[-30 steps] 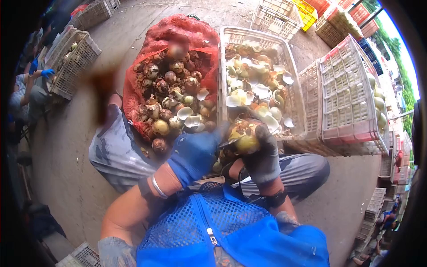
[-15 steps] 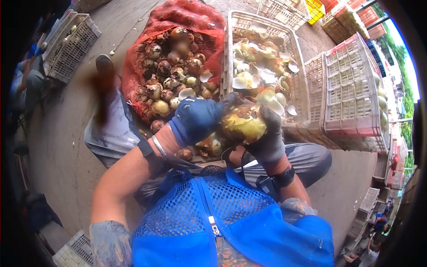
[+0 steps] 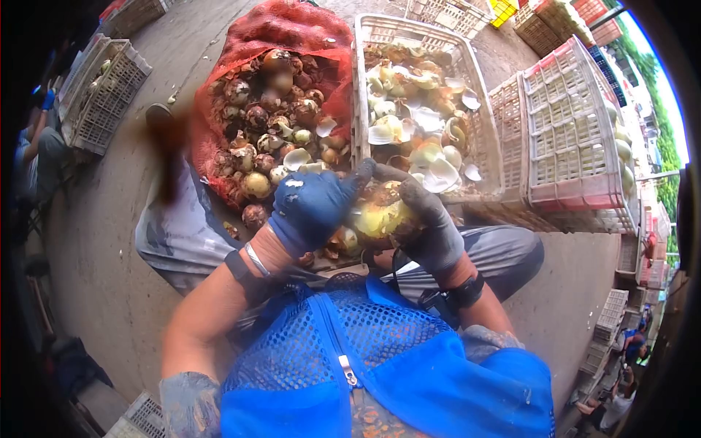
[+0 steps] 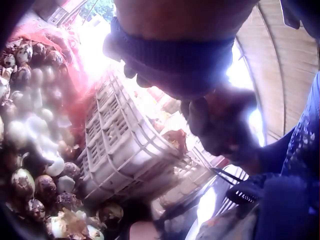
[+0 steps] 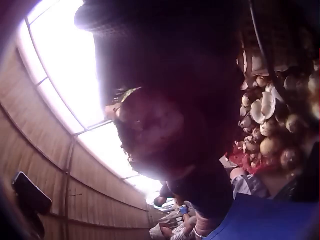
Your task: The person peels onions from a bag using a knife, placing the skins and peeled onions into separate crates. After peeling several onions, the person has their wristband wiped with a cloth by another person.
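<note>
Near the plastic crate (image 3: 359, 87), the onion (image 3: 380, 219) is gripped by the right hand (image 3: 438, 232), now brought closer to the left hand (image 3: 308, 207), whose grasp cannot be told.

Two hands show: one blue-gloved left hand (image 3: 310, 206) and one grey-gloved right hand (image 3: 436, 235). Two black wristbands (image 3: 237, 266) and one silver bracelet (image 3: 255, 260) are on the wrists. There is one large yellow-green onion (image 3: 380, 221) between the hands, one red mesh sack (image 3: 292, 23), one bright yellow plastic crate (image 3: 504, 10) and one blue mesh-topped vest (image 3: 292, 398) with one silver zip pull (image 3: 347, 370). Smaller brown-skinned onions (image 3: 256, 185) number in the dozens; overlapping, they defy an exact count, as do the pale curved peel pieces (image 3: 441, 175). Off-white slatted plastic crates (image 3: 558, 135) number more than four, some cut off.
</note>
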### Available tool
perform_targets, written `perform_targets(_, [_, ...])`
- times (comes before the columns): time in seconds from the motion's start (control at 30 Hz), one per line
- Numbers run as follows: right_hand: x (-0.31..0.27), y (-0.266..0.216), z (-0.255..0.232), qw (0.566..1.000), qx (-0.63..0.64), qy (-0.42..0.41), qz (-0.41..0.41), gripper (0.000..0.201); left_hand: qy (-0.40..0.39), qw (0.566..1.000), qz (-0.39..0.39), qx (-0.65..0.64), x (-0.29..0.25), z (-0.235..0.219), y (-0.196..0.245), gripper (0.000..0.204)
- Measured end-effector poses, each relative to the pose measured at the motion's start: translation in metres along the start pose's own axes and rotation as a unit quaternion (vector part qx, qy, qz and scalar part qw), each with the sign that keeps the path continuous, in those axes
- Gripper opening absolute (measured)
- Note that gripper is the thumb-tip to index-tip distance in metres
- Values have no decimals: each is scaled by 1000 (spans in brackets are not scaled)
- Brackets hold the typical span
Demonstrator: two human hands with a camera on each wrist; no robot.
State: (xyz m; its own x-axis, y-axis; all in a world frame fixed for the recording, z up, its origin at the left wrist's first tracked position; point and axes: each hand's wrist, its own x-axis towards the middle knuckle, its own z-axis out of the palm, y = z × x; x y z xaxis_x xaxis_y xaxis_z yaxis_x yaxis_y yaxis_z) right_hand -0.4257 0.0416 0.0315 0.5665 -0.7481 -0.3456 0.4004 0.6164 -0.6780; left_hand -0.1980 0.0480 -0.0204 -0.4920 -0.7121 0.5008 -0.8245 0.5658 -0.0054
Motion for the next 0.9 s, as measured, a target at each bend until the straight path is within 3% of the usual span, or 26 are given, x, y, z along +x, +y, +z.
perform_targets(0.03, [-3, 0, 2, 1000, -1, 0, 0, 61, 1, 1000, -1, 0, 2, -1, 5, 65])
perform_targets(0.1, [-5, -1, 4, 959, -253, 48, -120, 65, 4, 997, -72, -32, 9, -2, 17, 64])
perform_targets(0.17, [-7, -3, 5, 950, -269, 53, -146, 67, -12, 991, -101, -86, 10, 3, 23, 61])
perform_targets(0.23, [-10, -5, 4, 931, -301, 70, -194, 72, -76, 969, -137, -190, 15, 8, 29, 64])
perform_targets(0.27, [-8, -1, -2, 964, -188, 66, -178, 75, -107, 948, -158, -253, 27, -5, 32, 78])
perform_targets(0.3, [-11, -2, -4, 963, -188, 70, -180, 75, -107, 948, -155, -255, 39, -15, 34, 78])
perform_targets(0.37, [-20, -6, -7, 953, -178, 86, -228, 77, -237, 907, -212, -276, 66, -23, 39, 56])
perform_targets(0.4, [-20, -3, -19, 981, 7, 90, -174, 69, -221, 903, -205, -305, 74, -22, 42, 47])
perform_targets(0.43, [-21, 10, -47, 980, 5, 94, -177, 69, -220, 904, -200, -308, 80, -19, 43, 47])
perform_targets(0.5, [-27, 37, -101, 906, -285, 205, -237, 54, -279, 797, -271, -461, 94, -9, 41, 46])
perform_targets(0.53, [-36, 26, -90, 827, -416, 151, -347, 50, -346, 804, -187, -447, 84, 29, 33, 47])
perform_targets(0.57, [-37, 23, -91, 826, -417, 153, -348, 50, -346, 804, -184, -448, 82, 29, 32, 47])
perform_targets(0.63, [-39, 18, -96, 830, -384, 161, -372, 49, -280, 821, -292, -404, 82, 26, 36, 49])
perform_targets(0.67, [-39, 13, -94, 856, -335, 168, -355, 53, -249, 850, -265, -381, 80, 7, 39, 47])
perform_targets(0.7, [-39, 8, -90, 886, -277, 168, -331, 57, -250, 851, -260, -383, 74, 3, 41, 47])
perform_targets(0.77, [-39, -7, -73, 921, -201, 156, -296, 65, -79, 933, -187, -296, 63, -3, 44, 46])
perform_targets(0.8, [-38, -15, -63, 930, -183, 146, -284, 69, -80, 933, -189, -296, 63, -9, 46, 46])
perform_targets(0.87, [-36, -27, -44, 939, -173, 125, -268, 77, -62, 947, -64, -308, 66, -27, 47, 44])
perform_targets(0.9, [-35, -31, -37, 943, -170, 116, -262, 81, -61, 948, -68, -306, 64, -29, 48, 44])
